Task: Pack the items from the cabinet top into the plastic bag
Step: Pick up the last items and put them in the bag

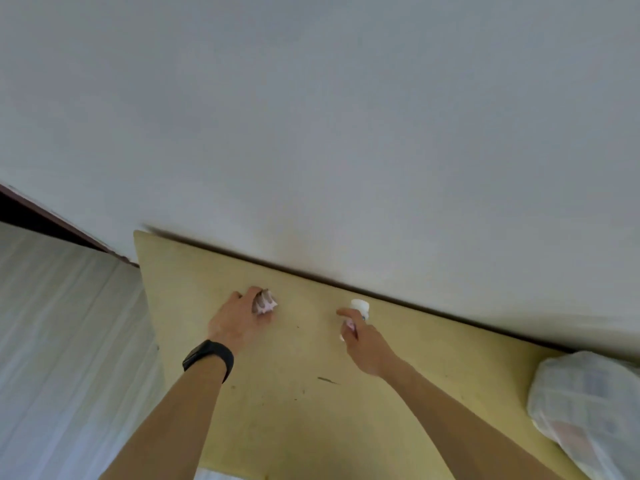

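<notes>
White wall (311, 116) fills most of the view, meeting one yellow cabinet top (284, 393) below. Two hands reach over it. The left hand (235, 323), with one black wristband (207, 358), curls its fingers round one small pink-and-brown packet (265, 303) near the back edge. The right hand (367, 344) grips one white bottle (360, 306), its cap showing above the fingers. The hand hides most of the bottle's body, and its label is too blurred to read. One plastic bag (588, 403) lies on the cabinet's right end, cut off by the frame, with its contents only a faint blur. I cannot tell what the pale striped surface at the left is.
</notes>
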`<state>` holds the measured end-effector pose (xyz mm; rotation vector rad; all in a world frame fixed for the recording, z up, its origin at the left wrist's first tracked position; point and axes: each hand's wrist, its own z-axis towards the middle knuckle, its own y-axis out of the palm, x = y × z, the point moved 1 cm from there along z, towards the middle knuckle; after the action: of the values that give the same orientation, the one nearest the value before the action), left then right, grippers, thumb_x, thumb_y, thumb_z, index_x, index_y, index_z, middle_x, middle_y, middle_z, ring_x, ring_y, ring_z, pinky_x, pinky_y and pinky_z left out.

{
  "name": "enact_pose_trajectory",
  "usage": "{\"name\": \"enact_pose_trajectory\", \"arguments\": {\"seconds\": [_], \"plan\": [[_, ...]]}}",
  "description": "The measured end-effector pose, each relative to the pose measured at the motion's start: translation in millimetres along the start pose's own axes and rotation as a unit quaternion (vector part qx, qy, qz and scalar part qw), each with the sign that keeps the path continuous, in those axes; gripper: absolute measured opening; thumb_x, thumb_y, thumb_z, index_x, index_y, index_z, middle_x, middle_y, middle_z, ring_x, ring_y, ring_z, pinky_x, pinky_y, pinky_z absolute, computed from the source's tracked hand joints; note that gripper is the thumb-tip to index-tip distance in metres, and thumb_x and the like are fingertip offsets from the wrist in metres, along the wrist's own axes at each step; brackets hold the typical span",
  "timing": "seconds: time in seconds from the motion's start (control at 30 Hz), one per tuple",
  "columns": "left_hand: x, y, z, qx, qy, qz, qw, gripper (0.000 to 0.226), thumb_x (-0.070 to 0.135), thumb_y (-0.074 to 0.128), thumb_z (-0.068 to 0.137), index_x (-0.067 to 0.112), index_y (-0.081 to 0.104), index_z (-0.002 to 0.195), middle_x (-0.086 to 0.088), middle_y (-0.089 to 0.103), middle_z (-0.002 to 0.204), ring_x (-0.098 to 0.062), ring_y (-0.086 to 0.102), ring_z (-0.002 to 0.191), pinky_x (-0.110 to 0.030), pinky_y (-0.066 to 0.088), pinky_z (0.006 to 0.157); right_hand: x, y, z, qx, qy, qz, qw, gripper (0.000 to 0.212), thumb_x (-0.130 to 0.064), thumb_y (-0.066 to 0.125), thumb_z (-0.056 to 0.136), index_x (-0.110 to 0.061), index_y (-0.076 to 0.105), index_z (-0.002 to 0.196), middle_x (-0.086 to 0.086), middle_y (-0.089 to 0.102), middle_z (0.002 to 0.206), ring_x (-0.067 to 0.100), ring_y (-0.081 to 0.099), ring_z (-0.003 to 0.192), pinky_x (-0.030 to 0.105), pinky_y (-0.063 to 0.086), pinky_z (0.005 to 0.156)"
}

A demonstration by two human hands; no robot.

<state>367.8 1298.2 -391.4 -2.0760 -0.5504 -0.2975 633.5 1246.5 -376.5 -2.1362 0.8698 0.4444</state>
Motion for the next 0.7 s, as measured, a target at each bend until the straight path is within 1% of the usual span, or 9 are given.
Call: {"name": "enact_pose_trajectory", "arguments": {"seconds": [0.03,0.1,0.2,0.27,0.33,0.4,0.5,0.6,0.7], "plan": [[9.8,-2.1,-8.0,-0.001,0.010,-0.041,0.999,0.044,0.051,0.066,0.087,0.034,0.050,0.125,0.002,0.053,0.106,-0.018,0.059,0.089,-0.033,0.051,0.079,-0.7,-13.4,-15.4,0.005,-0.005,0.068,0.998,0.043,-0.028,0.040,0.104,-0.038,0.031,0.145,0.006,0.058,0.092,0.018,0.056,0.066,0.041,0.053,0.068],[37.9,-9.1,-27.4,-0.001,0.046,-0.119,0.992,0.047,0.049,0.069,0.086,0.030,0.053,0.125,0.005,0.061,0.106,-0.014,0.060,0.089,-0.026,0.048,0.075,-2.4,-44.9,-54.1,-0.005,-0.017,0.213,0.977,0.064,-0.026,0.048,0.102,-0.048,0.009,0.149,0.005,0.061,0.100,0.017,0.062,0.073,0.030,0.054,0.069],[98.2,-22.8,-62.4,-0.014,0.092,-0.219,0.971,0.037,0.049,0.070,0.085,0.035,0.054,0.115,0.013,0.065,0.100,0.000,0.061,0.084,-0.013,0.043,0.064,0.3,-96.0,-121.7,0.010,-0.031,0.339,0.940,0.080,-0.025,0.059,0.098,-0.060,-0.001,0.140,0.011,0.069,0.113,0.031,0.071,0.091,0.034,0.056,0.086],[142.0,-26.8,-85.5,-0.034,0.113,-0.261,0.958,0.034,0.052,0.071,0.084,0.038,0.056,0.112,0.016,0.065,0.099,0.001,0.061,0.086,-0.014,0.042,0.065,8.9,-126.0,-163.6,0.037,-0.042,0.382,0.923,0.073,-0.025,0.061,0.096,-0.061,0.013,0.139,0.014,0.072,0.112,0.035,0.071,0.097,0.040,0.056,0.090],[185.8,-25.5,-107.2,-0.058,0.137,-0.315,0.937,0.035,0.053,0.073,0.082,0.037,0.062,0.111,0.013,0.071,0.098,-0.006,0.067,0.090,-0.019,0.048,0.073,20.8,-150.6,-199.4,0.065,-0.047,0.422,0.903,0.061,-0.023,0.061,0.095,-0.056,0.031,0.137,0.016,0.072,0.109,0.036,0.071,0.097,0.041,0.055,0.088],[230.3,-20.6,-131.1,-0.093,0.159,-0.376,0.908,0.033,0.049,0.075,0.082,0.037,0.065,0.112,0.011,0.075,0.098,-0.008,0.072,0.091,-0.025,0.052,0.082,36.7,-171.9,-230.8,0.093,-0.061,0.465,0.878,0.055,-0.020,0.063,0.092,-0.048,0.040,0.134,0.018,0.071,0.106,0.037,0.070,0.096,0.044,0.053,0.089],[298.7,-8.6,-170.8,-0.153,0.185,-0.427,0.872,0.034,0.044,0.072,0.084,0.031,0.067,0.115,0.003,0.075,0.108,-0.011,0.073,0.095,-0.027,0.051,0.080,67.4,-201.9,-277.8,0.127,-0.093,0.539,0.828,0.055,-0.017,0.064,0.085,-0.036,0.045,0.132,0.023,0.068,0.105,0.039,0.068,0.093,0.050,0.048,0.093],[359.8,11.6,-208.1,-0.211,0.206,-0.455,0.840,0.046,0.048,0.066,0.081,0.023,0.066,0.120,-0.002,0.074,0.112,-0.019,0.071,0.103,-0.027,0.051,0.078,107.5,-229.3,-321.9,0.151,-0.120,0.595,0.781,0.053,-0.011,0.069,0.083,-0.032,0.050,0.128,0.024,0.066,0.107,0.039,0.067,0.092,0.048,0.047,0.087],[415.3,38.1,-241.4,-0.250,0.238,-0.421,0.839,0.051,0.050,0.065,0.079,0.023,0.064,0.122,-0.002,0.074,0.113,-0.020,0.070,0.106,-0.020,0.049,0.071,153.1,-248.1,-362.0,0.181,-0.137,0.622,0.750,0.052,-0.014,0.062,0.080,-0.032,0.053,0.127,0.027,0.063,0.111,0.039,0.060,0.095,0.049,0.046,0.085]]}}
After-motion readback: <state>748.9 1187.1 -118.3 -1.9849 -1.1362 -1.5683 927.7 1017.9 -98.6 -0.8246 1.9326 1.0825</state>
